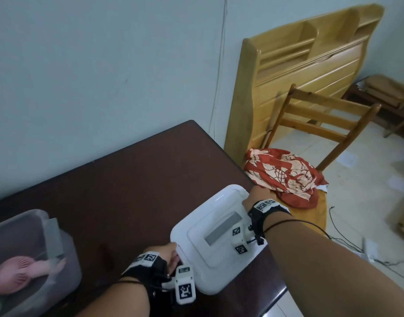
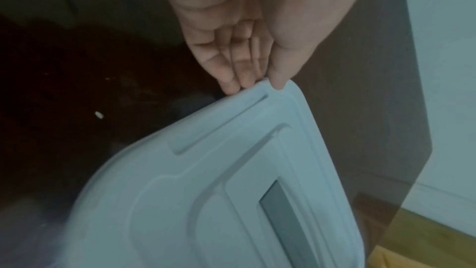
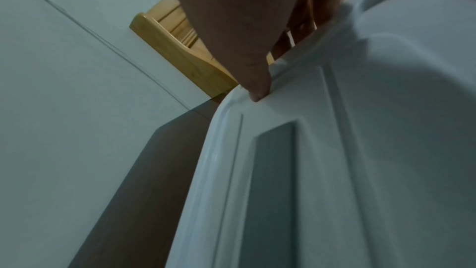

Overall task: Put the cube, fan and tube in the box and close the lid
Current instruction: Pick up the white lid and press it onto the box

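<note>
- Head view: both hands grip a white plastic lid (image 1: 210, 245) above the near right part of a dark brown table (image 1: 132, 186). The left hand (image 1: 166, 255) pinches the lid's left edge; the right hand (image 1: 257, 197) grasps its far right corner.
- Head view: a clear plastic box (image 1: 66, 259) stands open at the table's left edge, well apart from the lid. A pink fan (image 1: 15, 271) lies inside it; the cube and tube cannot be made out.
- Head view: beside the table a wooden chair (image 1: 322, 124) carries a red patterned cloth (image 1: 285, 177), and a wooden headboard (image 1: 310, 58) leans on the wall behind it.
- Left wrist view: the left hand (image 2: 257, 34) nips a rounded corner of the lid (image 2: 206, 201), thumb on the top face, fingers (image 2: 226, 76) tucked under the rim, with the dark table below.
- Right wrist view: the right hand (image 3: 247, 17) clasps the lid (image 3: 347, 150) at its rim, thumb tip pressed on the top face, the other fingers curled behind the edge. The headboard (image 3: 180, 52) shows behind it.
</note>
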`<state>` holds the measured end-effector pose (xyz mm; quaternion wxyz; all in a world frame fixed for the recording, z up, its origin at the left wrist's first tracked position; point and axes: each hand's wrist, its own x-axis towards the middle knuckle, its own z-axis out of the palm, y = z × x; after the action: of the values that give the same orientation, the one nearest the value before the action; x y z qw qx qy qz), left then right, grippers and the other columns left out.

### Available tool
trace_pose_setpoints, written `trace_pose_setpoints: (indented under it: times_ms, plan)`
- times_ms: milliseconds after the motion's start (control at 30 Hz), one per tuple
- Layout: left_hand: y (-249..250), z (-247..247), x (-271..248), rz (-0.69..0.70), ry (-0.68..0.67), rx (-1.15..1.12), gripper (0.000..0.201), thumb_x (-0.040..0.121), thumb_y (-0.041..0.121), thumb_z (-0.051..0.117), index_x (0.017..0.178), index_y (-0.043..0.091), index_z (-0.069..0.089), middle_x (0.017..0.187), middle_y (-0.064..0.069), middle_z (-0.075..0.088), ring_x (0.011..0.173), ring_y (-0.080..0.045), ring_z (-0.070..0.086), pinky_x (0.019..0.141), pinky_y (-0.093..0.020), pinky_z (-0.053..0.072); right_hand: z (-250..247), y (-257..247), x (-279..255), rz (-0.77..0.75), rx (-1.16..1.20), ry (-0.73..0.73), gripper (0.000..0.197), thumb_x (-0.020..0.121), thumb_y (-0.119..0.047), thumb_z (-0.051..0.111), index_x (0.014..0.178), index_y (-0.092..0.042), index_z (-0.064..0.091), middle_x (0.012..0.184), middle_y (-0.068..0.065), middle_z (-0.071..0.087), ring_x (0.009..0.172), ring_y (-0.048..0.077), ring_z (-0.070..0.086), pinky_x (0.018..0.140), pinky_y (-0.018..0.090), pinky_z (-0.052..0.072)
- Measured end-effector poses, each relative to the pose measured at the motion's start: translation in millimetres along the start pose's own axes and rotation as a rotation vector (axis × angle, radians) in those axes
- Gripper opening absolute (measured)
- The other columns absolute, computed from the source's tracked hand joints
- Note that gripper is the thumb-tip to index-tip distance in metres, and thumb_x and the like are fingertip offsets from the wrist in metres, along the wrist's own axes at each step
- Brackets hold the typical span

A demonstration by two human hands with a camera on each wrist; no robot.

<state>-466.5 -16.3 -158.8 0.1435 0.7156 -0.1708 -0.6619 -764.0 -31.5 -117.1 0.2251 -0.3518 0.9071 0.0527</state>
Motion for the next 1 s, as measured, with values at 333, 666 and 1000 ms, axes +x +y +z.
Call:
trace_pose_setpoints:
  times_ms: [333, 666, 1000]
  plan:
    - [64.5, -84.7, -32.7, 0.379, 0.138, -0.043, 0.015, 0.089, 0.013, 0.069, 0.104, 0.013, 0.067, 0.040, -0.002, 0.060, 0.029, -0.016, 0.047, 0.037, -0.020, 0.039, -33.2, -65.8, -54.8, -0.132, 0.200, 0.010, 0.043, 0.080, -0.039, 0.059, 0.110, -0.009, 0.063, 0.108, 0.012, 0.068, 0.084, 0.030, 0.058, 0.070, 0.032, 0.044]
    - [95.0, -277.8, -80.4, 0.504, 0.284, 0.043, 0.016, 0.075, 0.035, 0.073, 0.085, 0.024, 0.076, 0.087, -0.015, 0.077, 0.080, -0.039, 0.073, 0.087, -0.059, 0.057, -24.4, -202.3, -173.8, -0.311, 0.332, -0.056, 0.035, 0.079, -0.041, 0.058, 0.094, -0.010, 0.063, 0.081, 0.006, 0.066, 0.067, 0.023, 0.061, 0.064, 0.033, 0.049]
    - [54.7, -440.1, -117.2, 0.581, 0.509, 0.017, 0.009, 0.087, 0.020, 0.068, 0.094, 0.022, 0.073, 0.101, -0.005, 0.075, 0.080, -0.024, 0.069, 0.080, -0.030, 0.052, 22.6, -326.3, -289.6, -0.507, 0.228, -0.145, 0.037, 0.072, -0.046, 0.060, 0.092, -0.014, 0.059, 0.086, 0.006, 0.068, 0.073, 0.027, 0.067, 0.070, 0.036, 0.054]
